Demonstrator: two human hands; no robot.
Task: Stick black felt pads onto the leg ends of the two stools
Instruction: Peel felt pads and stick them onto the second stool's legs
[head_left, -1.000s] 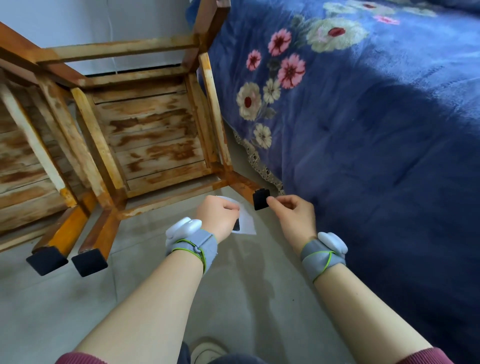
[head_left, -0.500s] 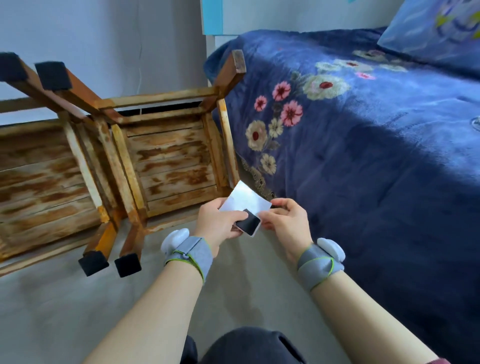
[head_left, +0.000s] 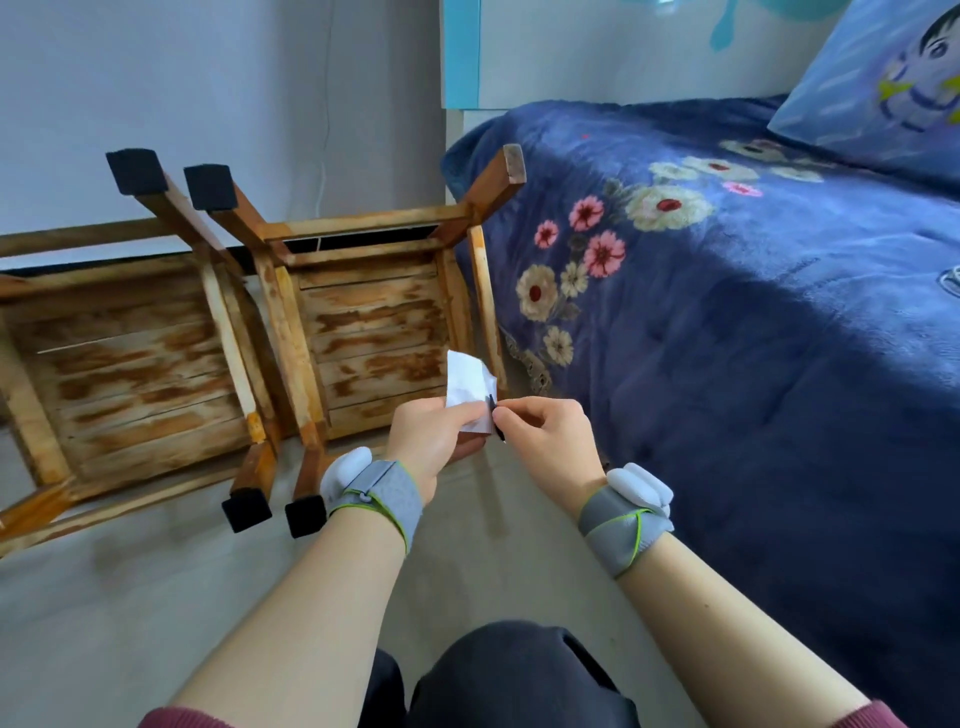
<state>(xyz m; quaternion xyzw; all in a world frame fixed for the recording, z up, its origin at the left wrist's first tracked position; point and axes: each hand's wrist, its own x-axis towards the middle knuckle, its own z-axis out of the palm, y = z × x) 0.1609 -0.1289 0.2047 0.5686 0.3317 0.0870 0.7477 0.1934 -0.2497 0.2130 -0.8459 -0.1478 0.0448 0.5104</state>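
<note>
Dark blue blanket (head_left: 727, 374) with a floral print covers the bed at right. A light blue cartoon-print pillow (head_left: 878, 78) lies at its far end. Grey floor (head_left: 130, 613) below. Pale wall (head_left: 182, 78) behind, with a thin cable (head_left: 328, 104) running down it. Turquoise-edged headboard (head_left: 460, 52) stands upright.

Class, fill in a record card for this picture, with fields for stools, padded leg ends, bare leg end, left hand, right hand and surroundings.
stools: stool by the bed and other stool, both wooden, on their sides, undersides toward the camera
padded leg ends: four in view carry black pads
bare leg end: one, upper right, near the bed
left hand: holds the white backing sheet
right hand: pinches a loose felt pad at the sheet's edge
surroundings: blue floral blanket
</note>
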